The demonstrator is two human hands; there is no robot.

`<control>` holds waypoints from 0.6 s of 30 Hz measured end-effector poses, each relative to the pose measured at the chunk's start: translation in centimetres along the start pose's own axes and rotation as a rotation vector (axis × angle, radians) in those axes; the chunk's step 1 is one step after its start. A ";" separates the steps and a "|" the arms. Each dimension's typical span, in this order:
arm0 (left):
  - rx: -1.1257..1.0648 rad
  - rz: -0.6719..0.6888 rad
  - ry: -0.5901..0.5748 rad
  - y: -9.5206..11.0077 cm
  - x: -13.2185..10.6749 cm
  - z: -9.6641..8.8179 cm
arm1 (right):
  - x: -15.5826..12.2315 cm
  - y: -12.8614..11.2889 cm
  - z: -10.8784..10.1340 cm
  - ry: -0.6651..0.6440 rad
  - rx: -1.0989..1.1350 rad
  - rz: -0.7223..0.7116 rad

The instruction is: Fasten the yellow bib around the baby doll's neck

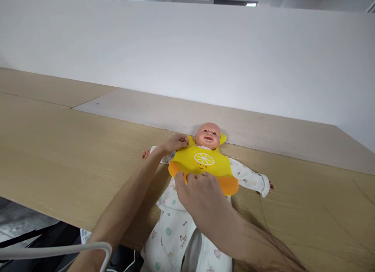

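A baby doll [208, 135] lies on its back on the wooden table, arms spread, dressed in white patterned clothes [172, 229]. Over its chest is a yellow bib [218, 164] with a white citrus slice, a small smile and an orange pocket at the bottom. My left hand [175, 143] pinches the bib's upper edge beside the doll's neck. Lower down, my right hand [202, 190] has its fingers curled over the orange pocket edge, gripping it. The far bib strap shows behind the doll's head.
The wooden table [73, 147] extends to both sides, with a paler panel [164, 112] behind the doll. A white partition [187, 49] rises at the back. A white cable [58, 250] and dark items are at lower left, below the table edge.
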State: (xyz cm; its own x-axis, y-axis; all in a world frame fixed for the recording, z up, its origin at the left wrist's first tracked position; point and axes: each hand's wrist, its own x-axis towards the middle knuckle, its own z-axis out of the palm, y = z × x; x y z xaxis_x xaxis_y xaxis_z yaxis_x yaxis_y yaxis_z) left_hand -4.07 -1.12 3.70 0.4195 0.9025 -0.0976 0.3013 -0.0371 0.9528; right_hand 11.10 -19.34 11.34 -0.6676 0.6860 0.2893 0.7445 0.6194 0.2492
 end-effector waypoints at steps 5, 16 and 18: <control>-0.033 0.009 -0.022 0.8 -0.5 0.1 | -0.4 -1.0 -0.1 -0.002 0.058 -0.010; 0.004 0.031 0.168 -0.5 0.7 1.5 | 0.7 8.0 -0.1 -0.405 0.470 0.134; -0.002 0.047 0.240 -0.8 1.0 2.1 | 0.9 10.9 1.6 -0.385 0.517 0.265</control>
State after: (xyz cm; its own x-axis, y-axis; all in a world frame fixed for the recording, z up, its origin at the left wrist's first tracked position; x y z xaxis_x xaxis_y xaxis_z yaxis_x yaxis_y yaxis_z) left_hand -2.09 -1.09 2.20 0.2179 0.9758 0.0178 0.2845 -0.0809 0.9553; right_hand 18.65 -11.35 12.82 -0.4908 0.8663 -0.0926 0.8469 0.4494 -0.2844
